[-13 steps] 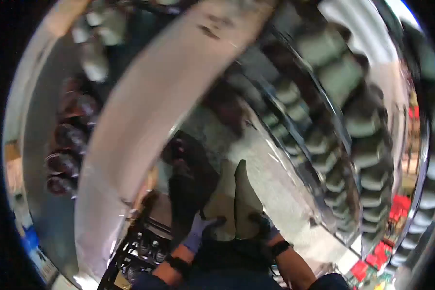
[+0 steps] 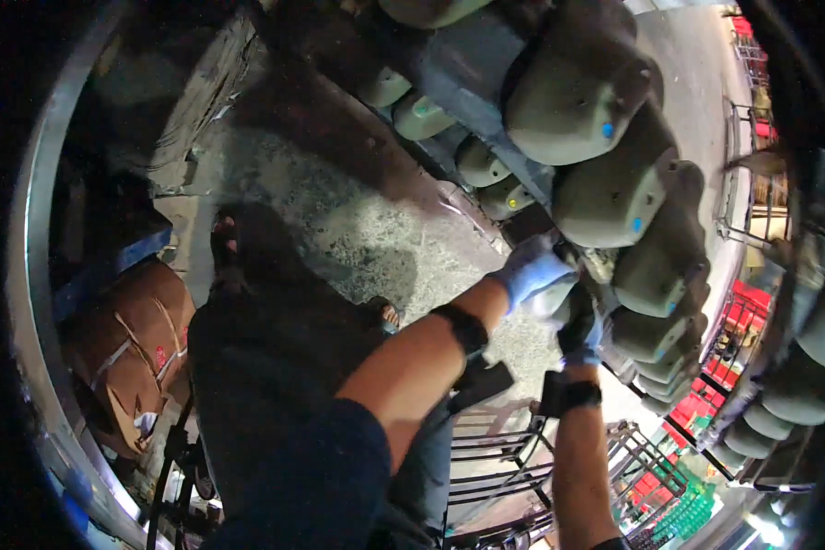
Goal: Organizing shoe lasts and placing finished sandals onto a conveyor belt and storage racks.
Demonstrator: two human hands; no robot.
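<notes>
Hands meet at one grey-green mould (image 2: 559,298) low on a rack (image 2: 486,82) of matching moulds. The left hand (image 2: 533,270), in a pale blue glove, curls over its top; the right hand (image 2: 579,330), in a darker glove, cups it from below. A steady two-handed hold, kept off the neighbouring moulds (image 2: 614,192), would likely serve best here.

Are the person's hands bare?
No, both the left hand and the right hand wear blue gloves.
</notes>
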